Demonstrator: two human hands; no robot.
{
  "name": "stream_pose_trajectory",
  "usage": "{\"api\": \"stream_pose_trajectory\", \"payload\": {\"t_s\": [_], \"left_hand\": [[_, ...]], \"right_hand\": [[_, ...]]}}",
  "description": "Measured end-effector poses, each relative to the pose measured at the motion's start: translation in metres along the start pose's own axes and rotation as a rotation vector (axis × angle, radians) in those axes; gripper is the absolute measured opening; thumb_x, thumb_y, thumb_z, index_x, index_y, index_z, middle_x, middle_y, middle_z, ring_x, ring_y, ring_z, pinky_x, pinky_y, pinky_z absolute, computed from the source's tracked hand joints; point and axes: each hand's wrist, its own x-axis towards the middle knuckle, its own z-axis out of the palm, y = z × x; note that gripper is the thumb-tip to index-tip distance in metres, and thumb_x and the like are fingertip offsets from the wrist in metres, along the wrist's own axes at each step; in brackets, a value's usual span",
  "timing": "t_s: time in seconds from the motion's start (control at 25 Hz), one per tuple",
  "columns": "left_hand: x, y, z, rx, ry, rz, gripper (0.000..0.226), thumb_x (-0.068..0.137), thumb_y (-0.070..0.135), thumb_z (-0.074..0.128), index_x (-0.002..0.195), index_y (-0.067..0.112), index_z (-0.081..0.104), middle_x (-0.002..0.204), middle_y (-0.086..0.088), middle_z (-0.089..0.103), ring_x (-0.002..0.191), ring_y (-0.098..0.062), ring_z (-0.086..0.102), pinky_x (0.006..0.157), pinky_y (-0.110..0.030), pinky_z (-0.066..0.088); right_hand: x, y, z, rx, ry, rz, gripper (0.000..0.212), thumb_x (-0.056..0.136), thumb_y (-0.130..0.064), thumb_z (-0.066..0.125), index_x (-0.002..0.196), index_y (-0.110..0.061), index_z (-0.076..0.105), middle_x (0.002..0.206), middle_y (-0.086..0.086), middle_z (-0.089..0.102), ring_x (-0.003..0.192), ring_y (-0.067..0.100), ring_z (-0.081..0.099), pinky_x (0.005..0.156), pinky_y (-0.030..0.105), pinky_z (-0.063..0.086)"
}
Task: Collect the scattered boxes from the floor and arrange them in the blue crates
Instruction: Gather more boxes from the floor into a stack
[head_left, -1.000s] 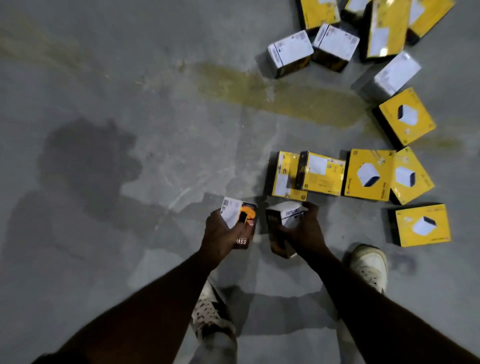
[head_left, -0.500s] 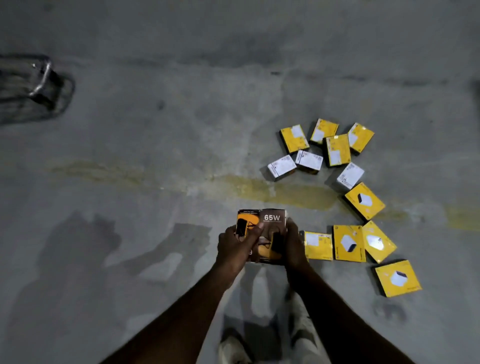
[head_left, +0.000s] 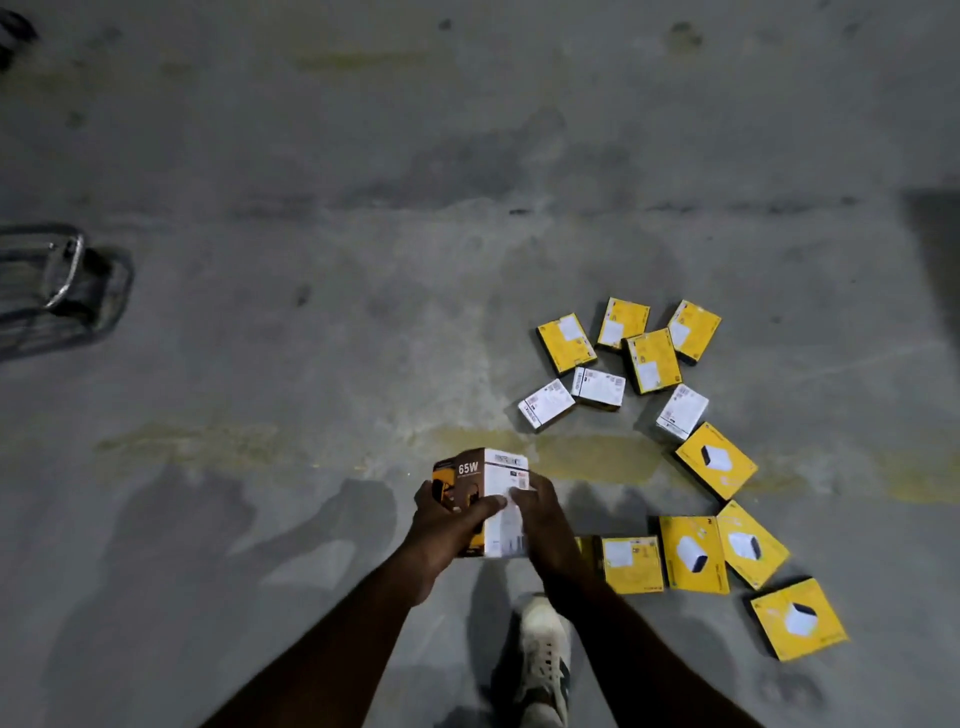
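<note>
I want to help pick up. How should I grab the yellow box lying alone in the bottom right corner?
The yellow box lies flat, picture side up, apart from its neighbours. Reach down from above and pinch two opposite side edges, probably thumb on one and fingers on the other. All four edges look free, so any pair should work.

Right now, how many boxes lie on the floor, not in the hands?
13. Seven in the far cluster, one yellow box just nearer, four in the near row, and one sliver behind the right arm. More may be hidden.

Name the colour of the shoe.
White with dark stripes, the shoe shows in the head view.
</note>
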Motion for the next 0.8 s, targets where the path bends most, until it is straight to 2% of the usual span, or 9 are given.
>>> {"api": "stream_pose_trajectory", "payload": {"t_s": [0.08, 0.2, 0.28, 0.4, 0.56, 0.68, 0.72, 0.8], "left_hand": [[0.012, 0.015, 0.003, -0.070, 0.029, -0.023, 0.100, 0.045, 0.053, 0.092, 0.130, 0.022, 0.050, 0.112, 0.000, 0.072, 0.094, -0.018, 0.074, 0.077, -0.040, 0.063], [0.030, 0.032, 0.010, -0.108, 0.089, -0.041, 0.096, 0.047, 0.055, 0.091, 0.128, 0.023, 0.051, 0.114, 0.002, 0.071, 0.096, -0.017, 0.073, 0.072, -0.036, 0.062], [0.048, 0.043, 0.013, -0.111, 0.140, -0.061, 0.116, 0.033, 0.065, 0.091, 0.132, 0.023, 0.047, 0.119, -0.001, 0.069, 0.101, -0.019, 0.071, 0.084, -0.042, 0.061], [0.084, 0.057, 0.013, -0.053, 0.214, -0.106, 0.148, 0.020, 0.076, 0.086, 0.146, 0.024, 0.029, 0.132, -0.006, 0.059, 0.116, -0.027, 0.063, 0.099, -0.048, 0.052], [0.135, 0.088, 0.009, 0.132, 0.197, -0.114, 0.141, 0.035, 0.067, 0.087, 0.150, 0.016, 0.022, 0.141, -0.013, 0.049, 0.126, -0.031, 0.054, 0.105, -0.047, 0.047], [0.186, 0.105, 0.001, 0.234, 0.168, -0.052, 0.139, 0.026, 0.070, 0.083, 0.144, 0.018, 0.031, 0.135, -0.011, 0.053, 0.123, -0.027, 0.055, 0.102, -0.046, 0.050], [0.202, 0.109, 0.000, 0.278, 0.160, -0.039, 0.139, 0.025, 0.071, 0.083, 0.143, 0.018, 0.031, 0.133, -0.011, 0.053, 0.123, -0.027, 0.055, 0.102, -0.046, 0.050], [0.230, 0.114, 0.000, 0.328, 0.164, -0.037, 0.143, 0.024, 0.072, 0.083, 0.145, 0.019, 0.028, 0.133, -0.011, 0.053, 0.123, -0.027, 0.055, 0.101, -0.047, 0.050]], "right_hand": [[0.023, -0.010, -0.003, -0.104, 0.018, 0.001, 0.029, 0.099, -0.021, 0.054, 0.128, -0.017, 0.048, 0.114, 0.004, 0.065, 0.100, 0.020, 0.064, 0.090, 0.038, 0.052], [0.047, -0.021, -0.010, -0.151, 0.122, -0.007, 0.040, 0.093, -0.016, 0.063, 0.129, -0.012, 0.045, 0.103, 0.006, 0.068, 0.094, 0.023, 0.065, 0.091, 0.043, 0.052], [0.061, -0.027, -0.015, -0.143, 0.158, 0.016, 0.045, 0.092, -0.017, 0.066, 0.130, -0.016, 0.044, 0.098, 0.002, 0.066, 0.093, 0.023, 0.065, 0.091, 0.046, 0.052], [0.086, -0.037, -0.018, -0.144, 0.246, 0.063, 0.047, 0.090, -0.017, 0.066, 0.131, -0.016, 0.044, 0.096, -0.002, 0.063, 0.093, 0.024, 0.063, 0.091, 0.052, 0.053], [0.134, -0.039, -0.018, -0.129, 0.375, 0.121, 0.054, 0.088, -0.023, 0.071, 0.134, -0.014, 0.043, 0.095, 0.001, 0.061, 0.098, 0.030, 0.063, 0.091, 0.053, 0.052], [0.179, -0.039, -0.015, -0.082, 0.504, 0.182, 0.063, 0.087, -0.034, 0.072, 0.135, -0.007, 0.041, 0.090, 0.005, 0.062, 0.089, 0.031, 0.061, 0.085, 0.046, 0.052], [0.193, -0.038, -0.015, -0.066, 0.562, 0.202, 0.067, 0.085, -0.039, 0.072, 0.135, -0.006, 0.041, 0.094, 0.009, 0.064, 0.090, 0.032, 0.062, 0.085, 0.045, 0.051], [0.216, -0.037, -0.015, -0.064, 0.638, 0.227, 0.072, 0.083, -0.043, 0.074, 0.133, -0.003, 0.042, 0.113, 0.017, 0.064, 0.104, 0.034, 0.062, 0.091, 0.041, 0.049]]}}
